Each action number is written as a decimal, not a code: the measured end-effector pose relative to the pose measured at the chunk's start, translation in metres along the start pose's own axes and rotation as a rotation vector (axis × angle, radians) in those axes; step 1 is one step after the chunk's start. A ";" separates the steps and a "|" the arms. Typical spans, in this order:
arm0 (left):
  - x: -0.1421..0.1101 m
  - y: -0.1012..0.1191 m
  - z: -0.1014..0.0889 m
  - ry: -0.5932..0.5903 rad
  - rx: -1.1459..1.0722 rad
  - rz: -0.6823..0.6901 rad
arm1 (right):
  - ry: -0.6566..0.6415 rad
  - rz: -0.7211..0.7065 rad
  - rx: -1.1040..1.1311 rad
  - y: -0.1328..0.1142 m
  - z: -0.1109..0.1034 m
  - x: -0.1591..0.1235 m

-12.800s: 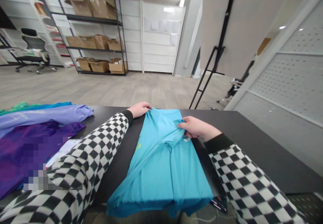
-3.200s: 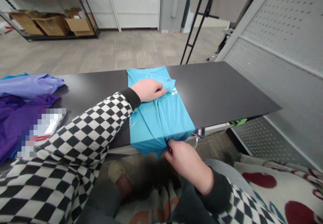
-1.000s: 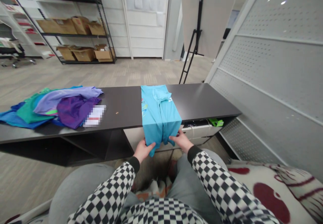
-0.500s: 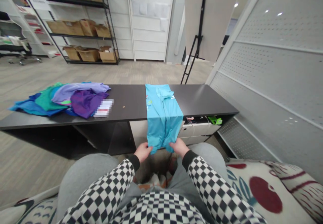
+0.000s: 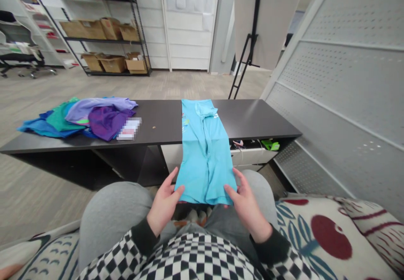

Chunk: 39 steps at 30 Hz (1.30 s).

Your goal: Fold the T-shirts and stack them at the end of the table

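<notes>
A light blue T-shirt (image 5: 205,158), folded into a long strip, lies across the dark table and hangs over its front edge toward my lap. One short sleeve is folded in on its upper part, and a small coloured print shows at its left side. My left hand (image 5: 166,200) grips the left corner of the near end, thumb on top and some fingers hidden beneath the cloth. At the right corner my right hand (image 5: 248,202) holds the cloth the same way. Between the hands the near end is spread flat and wide.
A heap of purple, green and blue clothes (image 5: 78,118) lies on the table (image 5: 160,120) at left, beside a blurred white card (image 5: 129,128). A green object (image 5: 270,145) and a cable sit in the open shelf at right. A patterned cushion (image 5: 318,233) is beside my right leg.
The near end of the T-shirt has come closer to me and is spread wider and smoother. My hands have moved apart, from pinching the hem to holding its corners from the sides.
</notes>
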<state>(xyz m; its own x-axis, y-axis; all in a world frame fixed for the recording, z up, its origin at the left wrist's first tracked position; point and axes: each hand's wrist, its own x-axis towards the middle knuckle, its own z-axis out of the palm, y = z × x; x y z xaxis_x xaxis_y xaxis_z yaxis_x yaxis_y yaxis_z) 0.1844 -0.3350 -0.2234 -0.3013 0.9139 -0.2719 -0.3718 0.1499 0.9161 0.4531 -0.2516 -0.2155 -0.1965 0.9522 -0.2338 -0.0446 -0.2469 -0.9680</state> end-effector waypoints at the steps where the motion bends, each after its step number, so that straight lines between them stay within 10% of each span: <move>1: -0.002 0.005 -0.002 -0.015 0.028 0.003 | -0.019 0.000 0.009 -0.002 -0.004 -0.002; 9: -0.026 0.053 -0.028 -0.393 0.397 0.122 | -0.391 -0.112 -0.100 -0.021 -0.043 -0.009; 15: -0.015 0.073 -0.046 -0.490 1.164 0.757 | -0.413 -0.685 -0.725 -0.038 -0.062 0.003; 21: 0.000 0.072 -0.049 -0.305 1.284 1.243 | -0.216 -1.087 -0.980 -0.039 -0.061 0.016; 34: -0.009 0.098 -0.046 -0.211 1.234 1.371 | -0.137 -1.179 -0.876 -0.077 -0.050 0.008; 39: -0.029 0.107 -0.046 -0.154 1.234 1.334 | -0.322 -1.083 -0.811 -0.089 -0.047 -0.002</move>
<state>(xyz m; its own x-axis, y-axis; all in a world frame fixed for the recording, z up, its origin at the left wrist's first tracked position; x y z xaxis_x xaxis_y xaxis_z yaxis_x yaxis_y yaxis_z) 0.1132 -0.3633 -0.1313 0.2815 0.6541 0.7021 0.8318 -0.5311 0.1613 0.5040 -0.2234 -0.1336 -0.6489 0.4901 0.5820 0.2347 0.8565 -0.4596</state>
